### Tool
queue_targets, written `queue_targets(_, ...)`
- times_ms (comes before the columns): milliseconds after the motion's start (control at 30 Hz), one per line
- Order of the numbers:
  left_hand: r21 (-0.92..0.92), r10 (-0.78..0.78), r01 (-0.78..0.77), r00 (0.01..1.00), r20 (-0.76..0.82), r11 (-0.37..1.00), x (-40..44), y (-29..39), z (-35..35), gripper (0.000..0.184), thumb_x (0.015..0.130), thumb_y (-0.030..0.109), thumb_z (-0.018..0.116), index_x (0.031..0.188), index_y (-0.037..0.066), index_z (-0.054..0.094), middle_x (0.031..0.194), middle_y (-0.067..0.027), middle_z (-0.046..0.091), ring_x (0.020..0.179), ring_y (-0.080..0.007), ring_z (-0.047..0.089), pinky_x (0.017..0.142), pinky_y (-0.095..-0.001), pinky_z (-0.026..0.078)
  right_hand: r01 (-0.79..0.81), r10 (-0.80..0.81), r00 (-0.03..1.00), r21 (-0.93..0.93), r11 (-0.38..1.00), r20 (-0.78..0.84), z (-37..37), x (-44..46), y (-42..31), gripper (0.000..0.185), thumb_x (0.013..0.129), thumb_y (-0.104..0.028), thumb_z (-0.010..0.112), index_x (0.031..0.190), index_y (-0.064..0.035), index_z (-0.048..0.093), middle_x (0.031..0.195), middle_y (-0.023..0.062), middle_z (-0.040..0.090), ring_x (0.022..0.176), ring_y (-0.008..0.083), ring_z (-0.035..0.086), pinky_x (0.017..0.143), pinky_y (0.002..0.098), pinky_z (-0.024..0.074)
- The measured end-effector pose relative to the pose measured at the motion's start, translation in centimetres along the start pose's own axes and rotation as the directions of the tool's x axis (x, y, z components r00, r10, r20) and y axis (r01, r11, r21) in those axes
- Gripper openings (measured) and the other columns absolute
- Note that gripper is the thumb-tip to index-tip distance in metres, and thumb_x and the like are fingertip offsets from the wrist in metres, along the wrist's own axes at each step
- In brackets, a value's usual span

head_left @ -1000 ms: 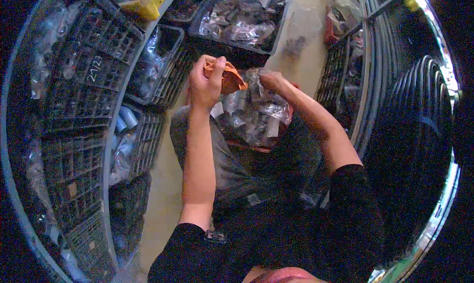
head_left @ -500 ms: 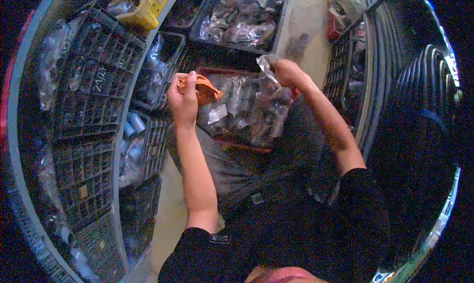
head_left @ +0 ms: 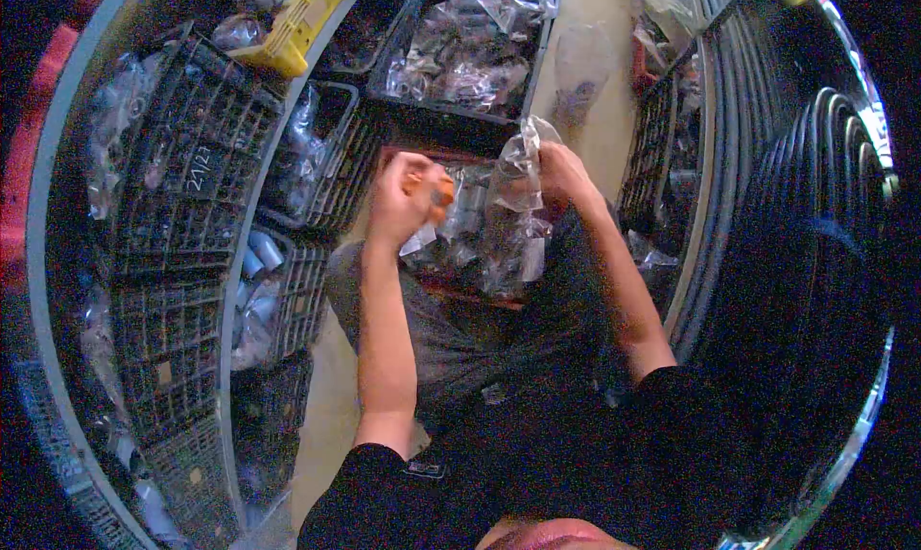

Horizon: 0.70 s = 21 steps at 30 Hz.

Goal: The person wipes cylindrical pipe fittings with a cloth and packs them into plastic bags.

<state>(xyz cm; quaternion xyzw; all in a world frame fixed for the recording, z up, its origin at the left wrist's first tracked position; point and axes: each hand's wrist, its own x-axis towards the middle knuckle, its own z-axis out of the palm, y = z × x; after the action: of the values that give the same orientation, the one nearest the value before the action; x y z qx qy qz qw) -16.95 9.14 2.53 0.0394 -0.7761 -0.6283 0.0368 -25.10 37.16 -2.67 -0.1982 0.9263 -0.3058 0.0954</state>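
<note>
Orange bundle (blurred), partly hidden, clear plastic

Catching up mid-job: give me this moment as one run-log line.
left hand: holds orange item, blurred | right hand: holds clear plastic bag | reddish crate: bagged parts inside

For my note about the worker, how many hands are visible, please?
2: the left hand, around a blurred orange item, and the right hand, farther right, holding clear plastic. Others may be hidden in shadow.
</note>
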Motion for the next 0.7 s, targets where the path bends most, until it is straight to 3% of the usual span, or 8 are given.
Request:
queue_targets(33,0.016,-0.077,0.076,0.991,0.107,0.997,-0.3,0.3,0.9,0.035,0.096,0.032,0.070,0.116,0.004,0.062,0.082,-0.0061,0.072,0.071,-0.0098,0.065,0.066,-0.0281,0.053,0.003,-0.003,1.000,0.025,1.000,-0.006,0.0,0.0,0.0,0.027,0.088,-0.016,0.066,0.113,-0.0064,0.071,0.107,0.0210,0.072,0.103,0.0421,0.069,0.088,0.0514,0.0542)
queue_targets(100,0.387,-0.146,0.036,0.955,0.258,0.921,-0.4,0.1,3.1,0.061,0.091,0.044,0.074,0.131,0.002,0.056,0.084,-0.0116,0.073,0.073,-0.0166,0.069,0.070,-0.0330,0.055,0.072,-0.073,0.997,0.026,0.997,0.013,0.5,0.2,-0.2,0.029,0.086,-0.014,0.068,0.114,-0.0065,0.071,0.108,0.0209,0.072,0.103,0.0420,0.069,0.089,0.0509,0.0539)
queue_targets(167,0.462,-0.284,0.121,0.910,0.302,0.878,-1.1,-0.5,5.9,0.076,0.083,0.053,0.077,0.138,0.007,0.054,0.091,-0.0160,0.074,0.082,-0.0290,0.073,0.076,-0.0406,0.056,0.141,-0.142,0.990,0.028,0.990,0.026,1.7,0.0,-0.1,0.031,0.084,-0.013,0.069,0.115,-0.0066,0.071,0.109,0.0209,0.072,0.103,0.0420,0.069,0.090,0.0505,0.0536)
queue_targets(367,0.521,-0.245,0.116,0.951,0.187,0.845,1.3,-5.5,5.1,0.061,0.079,0.044,0.076,0.133,0.019,0.062,0.103,-0.0183,0.074,0.100,-0.0388,0.070,0.087,-0.0481,0.055,0.137,-0.146,0.988,0.151,0.979,0.053,0.3,-0.1,-2.1,0.027,0.093,-0.005,0.058,0.118,-0.0057,0.067,0.113,0.0208,0.072,0.107,0.0381,0.069,0.095,0.0462,0.0517)
queue_targets(467,0.495,-0.264,0.143,0.947,0.183,0.857,1.3,-6.3,3.9,0.051,0.079,0.039,0.074,0.124,0.016,0.068,0.103,-0.0187,0.074,0.099,-0.0384,0.071,0.088,-0.0474,0.055,0.125,-0.123,0.992,0.226,0.966,-0.022,1.4,0.0,-1.5,0.025,0.085,-0.005,0.070,0.110,-0.0023,0.067,0.107,0.0217,0.069,0.102,0.0398,0.068,0.087,0.0441,0.0523)
queue_targets(600,0.663,-0.283,0.112,0.946,0.156,0.740,2.2,-11.0,2.6,0.043,0.078,0.039,0.075,0.109,0.010,0.072,0.099,-0.0190,0.074,0.093,-0.0388,0.071,0.083,-0.0475,0.055,0.272,-0.248,0.957,0.172,0.947,-0.151,0.0,0.7,-3.2,0.021,0.091,-0.007,0.067,0.111,-0.0022,0.063,0.107,0.0152,0.069,0.095,0.0323,0.071,0.085,0.0390,0.0539)
queue_targets(667,0.619,-0.320,0.210,0.945,0.071,0.757,1.7,-9.7,1.8,0.041,0.079,0.039,0.076,0.104,0.006,0.071,0.096,-0.0187,0.074,0.089,-0.0370,0.071,0.080,-0.0461,0.055,0.177,-0.099,0.983,0.636,0.751,-0.156,-1.8,0.9,-5.3,0.018,0.097,-0.011,0.066,0.113,-0.0046,0.060,0.106,0.0094,0.067,0.093,0.0248,0.070,0.079,0.0388,0.0572)
queue_targets(700,0.568,-0.348,0.286,0.938,-0.001,0.771,1.6,-7.6,1.4,0.041,0.080,0.039,0.077,0.098,0.003,0.070,0.093,-0.0185,0.074,0.085,-0.0353,0.072,0.078,-0.0447,0.055,0.183,-0.105,0.982,0.633,0.753,-0.159,-1.6,0.9,-5.4,0.018,0.097,-0.011,0.066,0.113,-0.0046,0.060,0.106,0.0094,0.067,0.093,0.0248,0.070,0.079,0.0388,0.0572)
